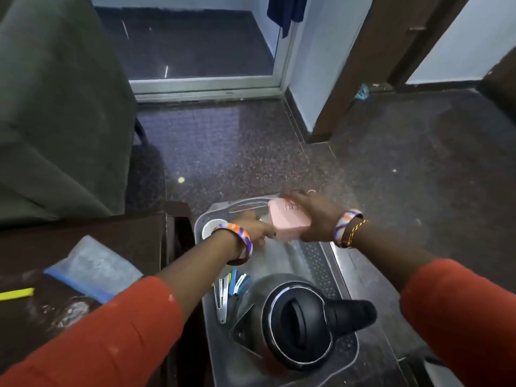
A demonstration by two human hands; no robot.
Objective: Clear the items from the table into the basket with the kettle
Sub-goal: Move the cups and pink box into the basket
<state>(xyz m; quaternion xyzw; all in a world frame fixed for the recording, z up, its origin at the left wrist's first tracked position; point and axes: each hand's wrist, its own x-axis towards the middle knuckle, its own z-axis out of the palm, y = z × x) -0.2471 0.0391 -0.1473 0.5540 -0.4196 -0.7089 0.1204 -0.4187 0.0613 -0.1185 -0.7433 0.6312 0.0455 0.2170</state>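
A clear plastic basket (339, 275) sits on the floor beside the dark table (83, 247). Inside it stand a steel kettle with a black lid (296, 319), a white cup (213, 227) at the far left corner, and several clips and a stapler (229, 289). My right hand (315, 216) is shut on a pink case (287, 219), held over the basket's far end. My left hand (255, 229) reaches into the basket below the case, its fingertips touching the case's near edge. On the table lie a clear zip pouch with a blue edge (92, 266) and a yellow strip (16, 294).
A green curtain (55, 107) hangs at the left above the table. Dark speckled floor (251, 152) stretches ahead to a glass door. A brown door frame (357, 65) stands at the right. A glass object (72, 314) sits at the table's near edge.
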